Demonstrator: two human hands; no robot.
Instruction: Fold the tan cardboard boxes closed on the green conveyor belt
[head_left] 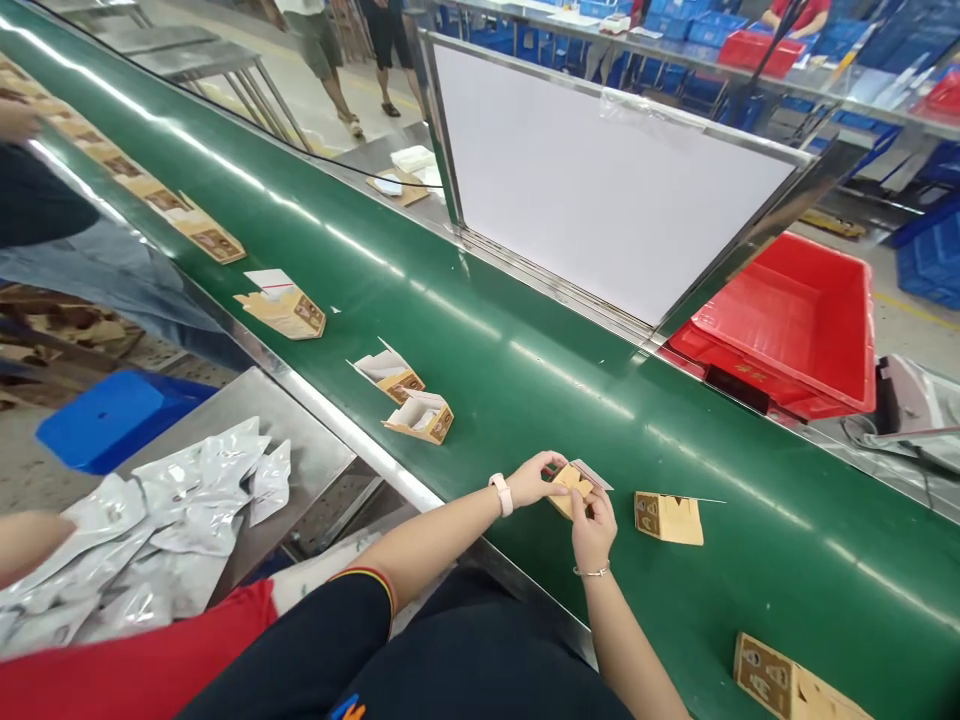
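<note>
Over the green conveyor belt (517, 400), a small brown cardboard box (568, 492) with raised flaps is held between both my hands. Fingers of my left hand (534, 480) grip its left side; a pale watch is on that wrist. My right hand (595, 525), with a bracelet below it, pinches the box's right side near a flap. Just right of my hands lies another open box (669, 518). A further box (787, 680) sits nearer the bottom right. To the left stand two open boxes (421, 415) close together, with something white inside. What my held box contains is hidden.
More boxes (214, 240) line the belt at upper left, beside another person. Silvery pouches (195, 490) cover a metal side table, near a blue stool (120, 415). A white panel (600, 180) in a metal frame stands across the belt, with a red crate (795, 320) behind.
</note>
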